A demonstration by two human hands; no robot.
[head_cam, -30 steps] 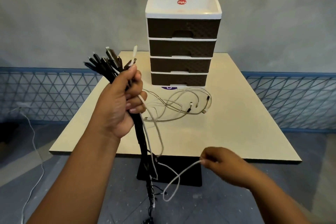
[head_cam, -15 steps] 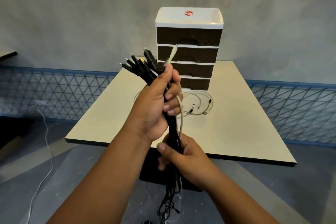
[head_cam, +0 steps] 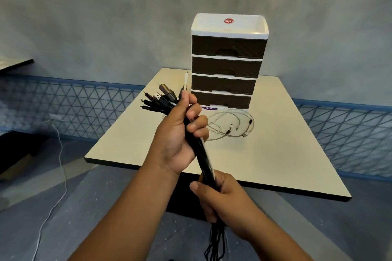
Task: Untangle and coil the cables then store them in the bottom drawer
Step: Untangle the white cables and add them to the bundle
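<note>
Left hand (head_cam: 176, 144) gripped cable bundle (head_cam: 199, 148) near plugs, at table's 6 o'clock edge | right hand (head_cam: 220, 197) clutched it lower | limp, light, likely tangle-prone; best held near connector ends | white cables (head_cam: 231, 125) lay at 6 o'clock of drawer unit (head_cam: 227, 59); bottom drawer (head_cam: 222, 99) closed

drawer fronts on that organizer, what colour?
Dark brown drawer fronts, textured, set in a white frame. Head view shows it.

left hand (head_cam: 178, 140) grips cable bundle (head_cam: 203, 154) near plugs | right hand (head_cam: 220, 197) grips bundle lower | pale cables (head_cam: 231, 127) on table (head_cam: 286, 154) before drawer unit (head_cam: 227, 63), drawers closed
</note>
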